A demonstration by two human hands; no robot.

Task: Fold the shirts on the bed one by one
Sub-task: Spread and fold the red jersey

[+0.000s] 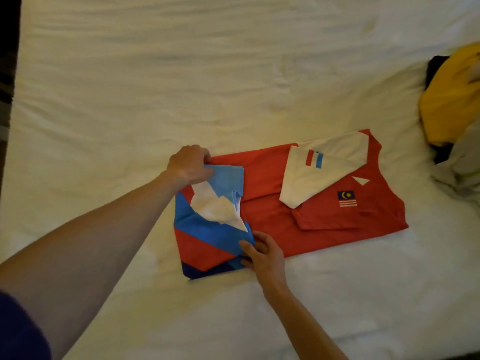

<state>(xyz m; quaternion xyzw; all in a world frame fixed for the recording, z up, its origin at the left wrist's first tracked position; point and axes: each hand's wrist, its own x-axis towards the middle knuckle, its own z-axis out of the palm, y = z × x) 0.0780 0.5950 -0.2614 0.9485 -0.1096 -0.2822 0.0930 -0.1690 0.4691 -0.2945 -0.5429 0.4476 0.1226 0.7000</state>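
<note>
A red shirt [319, 216] with white sleeves, blue and white panels and a small flag patch lies on the white bed [181, 87], its sleeves laid in over the body. Its blue, white and red end [210, 229] is turned over onto the red body at the left. My left hand [191, 165] grips the far corner of that turned part. My right hand [262, 253] pinches its near corner, thumb on top of the cloth.
A pile of other clothes lies at the bed's right edge: a yellow garment [449, 100], something dark under it and a pale grey piece [462, 167] below. The bed's left edge meets a dark strip [6, 74].
</note>
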